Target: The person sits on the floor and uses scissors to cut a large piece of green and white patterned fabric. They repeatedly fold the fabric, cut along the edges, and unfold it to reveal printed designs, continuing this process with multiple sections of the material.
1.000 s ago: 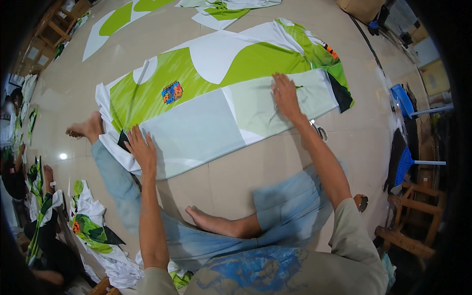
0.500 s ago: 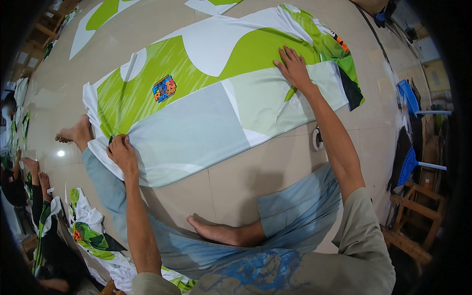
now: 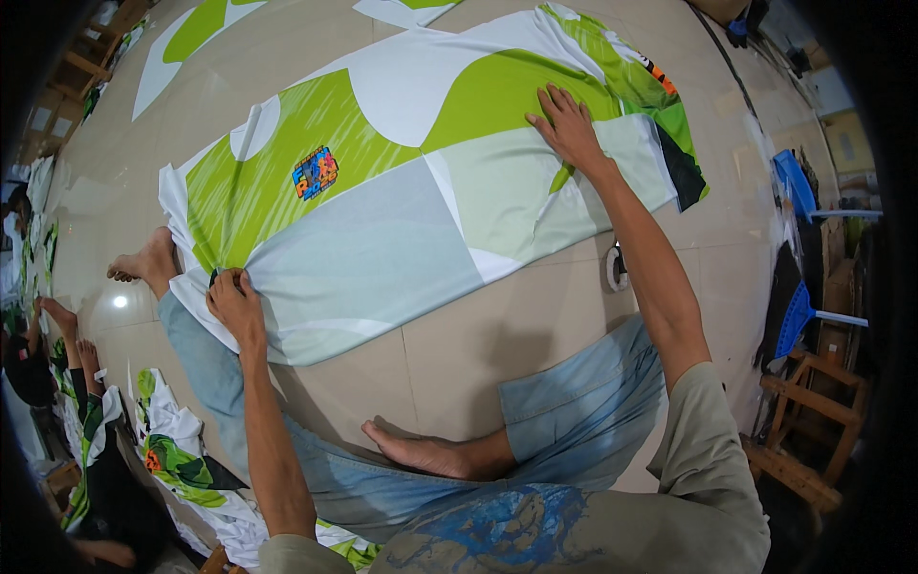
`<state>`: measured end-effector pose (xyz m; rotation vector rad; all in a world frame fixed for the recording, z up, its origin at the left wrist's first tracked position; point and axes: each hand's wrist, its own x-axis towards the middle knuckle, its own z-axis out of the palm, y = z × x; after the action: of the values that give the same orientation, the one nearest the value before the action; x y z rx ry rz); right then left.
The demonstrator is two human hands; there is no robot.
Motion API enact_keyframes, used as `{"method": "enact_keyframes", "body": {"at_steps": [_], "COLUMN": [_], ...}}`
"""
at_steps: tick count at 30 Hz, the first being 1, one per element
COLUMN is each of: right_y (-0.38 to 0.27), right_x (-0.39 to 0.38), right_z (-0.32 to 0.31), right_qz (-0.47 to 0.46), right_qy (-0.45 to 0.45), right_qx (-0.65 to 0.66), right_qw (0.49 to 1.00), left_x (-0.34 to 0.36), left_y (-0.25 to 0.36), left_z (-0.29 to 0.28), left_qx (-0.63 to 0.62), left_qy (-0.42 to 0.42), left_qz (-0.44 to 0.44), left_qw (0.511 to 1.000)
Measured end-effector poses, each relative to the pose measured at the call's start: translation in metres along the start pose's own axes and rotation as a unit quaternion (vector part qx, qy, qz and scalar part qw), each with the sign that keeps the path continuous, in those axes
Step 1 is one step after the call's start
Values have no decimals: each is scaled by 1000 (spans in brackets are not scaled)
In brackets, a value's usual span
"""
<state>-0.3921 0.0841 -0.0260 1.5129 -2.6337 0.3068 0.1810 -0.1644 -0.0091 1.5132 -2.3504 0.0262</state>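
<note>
A large printed cloth in lime green and white lies spread on the floor before me. A strip along its near side shows a paler face. A colourful square emblem sits on the green part. At the near left corner, my left hand is closed with its fingers pinching the gathered fabric, and creases run out from there. A small dark bit shows by its fingertips. My right hand lies flat on the green part towards the right end, fingers spread, the forearm reaching across the pale strip.
A white ring-shaped object rests by my right forearm. More printed cloth pieces lie at the far left, and a heap sits at lower left near another person's legs. Blue dustpans and a wooden frame stand right.
Both hands stay in nearly the same places on the cloth. The view has shifted very slightly. At the left, the other person's legs have moved a little.
</note>
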Motion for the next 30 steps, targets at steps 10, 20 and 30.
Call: {"method": "enact_keyframes", "body": {"at_steps": [10,20,30], "right_y": [-42,-47,-60], "right_x": [-68,-261,-261], "right_z": [-75,-92,-114], "right_qz": [24,287,376], "right_qy": [169,29,-54], "right_qx": [200,83,82], "right_qw": [965,954,921], "left_x": [-26,-84,-97], "left_y": [69,206,211], "left_z": [-6,17,25], "left_qx": [-25,-80,-56], "left_qy": [39,-68,-31], "left_qz": [94,99,61], "left_qw": [994,990,996]}}
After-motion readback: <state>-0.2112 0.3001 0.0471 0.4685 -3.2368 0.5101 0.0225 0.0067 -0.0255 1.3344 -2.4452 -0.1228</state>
